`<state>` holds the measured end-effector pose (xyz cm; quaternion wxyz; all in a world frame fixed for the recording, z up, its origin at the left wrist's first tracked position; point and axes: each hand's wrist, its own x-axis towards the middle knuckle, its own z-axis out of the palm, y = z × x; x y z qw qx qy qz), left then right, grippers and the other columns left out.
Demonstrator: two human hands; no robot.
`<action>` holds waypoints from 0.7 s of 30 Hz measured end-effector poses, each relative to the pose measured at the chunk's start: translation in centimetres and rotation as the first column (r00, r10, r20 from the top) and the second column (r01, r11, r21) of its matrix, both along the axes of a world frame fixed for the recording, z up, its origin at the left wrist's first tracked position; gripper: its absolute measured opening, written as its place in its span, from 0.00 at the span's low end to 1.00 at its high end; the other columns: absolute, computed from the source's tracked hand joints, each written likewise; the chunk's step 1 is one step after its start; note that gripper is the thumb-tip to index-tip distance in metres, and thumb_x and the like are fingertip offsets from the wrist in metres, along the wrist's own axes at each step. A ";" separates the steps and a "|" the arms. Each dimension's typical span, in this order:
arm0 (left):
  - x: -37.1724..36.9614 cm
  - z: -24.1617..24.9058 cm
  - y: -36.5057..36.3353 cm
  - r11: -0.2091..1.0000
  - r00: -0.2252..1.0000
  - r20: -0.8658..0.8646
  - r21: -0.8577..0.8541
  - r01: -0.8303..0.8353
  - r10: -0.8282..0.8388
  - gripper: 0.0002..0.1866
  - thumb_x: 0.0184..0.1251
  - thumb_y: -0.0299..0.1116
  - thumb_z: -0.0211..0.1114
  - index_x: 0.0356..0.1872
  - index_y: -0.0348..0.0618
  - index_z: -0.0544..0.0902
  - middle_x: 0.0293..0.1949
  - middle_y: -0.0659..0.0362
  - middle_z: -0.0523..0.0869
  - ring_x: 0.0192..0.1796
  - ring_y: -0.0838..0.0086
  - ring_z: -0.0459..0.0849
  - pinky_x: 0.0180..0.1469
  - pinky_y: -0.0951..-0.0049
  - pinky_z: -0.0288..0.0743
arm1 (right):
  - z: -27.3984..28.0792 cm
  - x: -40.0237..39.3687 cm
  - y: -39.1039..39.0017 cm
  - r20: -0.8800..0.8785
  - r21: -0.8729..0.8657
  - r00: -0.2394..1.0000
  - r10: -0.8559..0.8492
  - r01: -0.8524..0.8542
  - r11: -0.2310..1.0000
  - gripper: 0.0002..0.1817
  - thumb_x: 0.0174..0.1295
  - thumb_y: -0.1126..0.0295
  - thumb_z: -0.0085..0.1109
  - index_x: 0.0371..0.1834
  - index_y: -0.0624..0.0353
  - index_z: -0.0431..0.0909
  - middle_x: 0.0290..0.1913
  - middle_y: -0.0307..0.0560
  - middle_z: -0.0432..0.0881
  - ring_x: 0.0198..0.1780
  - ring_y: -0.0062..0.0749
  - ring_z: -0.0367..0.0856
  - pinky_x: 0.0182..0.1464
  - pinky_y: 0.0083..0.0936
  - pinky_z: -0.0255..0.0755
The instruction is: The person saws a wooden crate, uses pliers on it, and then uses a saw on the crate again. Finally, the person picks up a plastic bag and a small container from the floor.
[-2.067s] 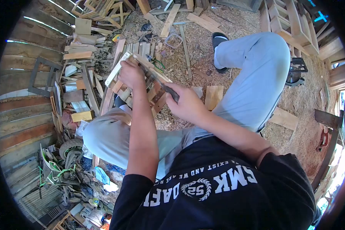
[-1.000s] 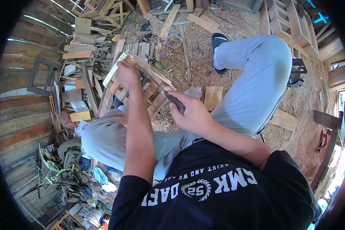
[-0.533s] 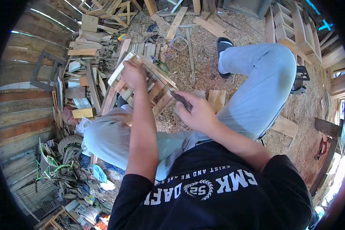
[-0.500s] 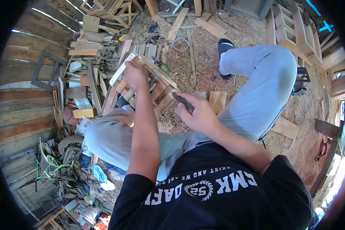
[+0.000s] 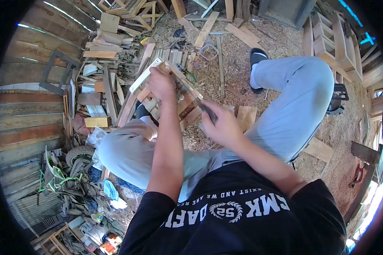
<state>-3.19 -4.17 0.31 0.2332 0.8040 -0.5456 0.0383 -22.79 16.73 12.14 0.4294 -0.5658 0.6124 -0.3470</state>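
My left hand (image 5: 161,83) grips the top of a small slatted wooden crate (image 5: 187,111), which is propped against my left knee (image 5: 130,146). My right hand (image 5: 221,123) is closed around the dark handle of a long thin tool (image 5: 198,102), probably a file or saw blade. The tool's blade lies across the crate's upper rail beside my left hand. A pale strip of wood (image 5: 145,75) runs along the crate's far side. Part of the crate is hidden behind my left forearm.
Sawdust and shavings cover the ground (image 5: 234,63). Offcuts and planks (image 5: 102,85) pile up at the left against a wooden wall. Loose boards (image 5: 206,27) lie ahead, wooden frames (image 5: 334,36) stand at the far right, and a board (image 5: 246,117) lies by my right leg.
My right hand drew the tool back toward me and has pushed it forward across the crate again. My left hand kept its grip. The camera view shifted slightly.
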 end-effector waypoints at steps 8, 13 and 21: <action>0.0 -1.3 -0.4 0.997 0.999 0.031 -0.076 0.017 -0.015 0.15 0.88 0.42 0.57 0.42 0.42 0.82 0.32 0.44 0.91 0.41 0.44 0.90 0.52 0.44 0.77 | -1.0 0.5 -1.9 0.022 -0.062 0.999 -0.046 0.047 0.997 0.23 0.76 0.64 0.64 0.69 0.65 0.85 0.38 0.68 0.92 0.39 0.60 0.95 0.46 0.45 0.88; -0.1 -0.5 -0.1 0.999 1.000 0.011 -0.040 0.011 -0.011 0.15 0.88 0.42 0.58 0.41 0.42 0.81 0.31 0.42 0.91 0.38 0.43 0.90 0.51 0.43 0.77 | -0.8 0.5 -1.0 0.094 -0.113 0.994 -0.055 0.066 0.991 0.23 0.76 0.63 0.64 0.69 0.66 0.85 0.39 0.69 0.92 0.40 0.60 0.95 0.47 0.47 0.87; 0.0 -0.9 -0.4 0.999 0.997 0.070 -0.047 0.016 -0.012 0.17 0.90 0.44 0.55 0.43 0.43 0.82 0.33 0.41 0.92 0.40 0.41 0.91 0.50 0.41 0.77 | -0.4 0.1 0.1 0.075 -0.007 0.997 -0.024 0.024 1.000 0.24 0.77 0.64 0.64 0.70 0.65 0.85 0.47 0.67 0.93 0.46 0.57 0.95 0.52 0.43 0.87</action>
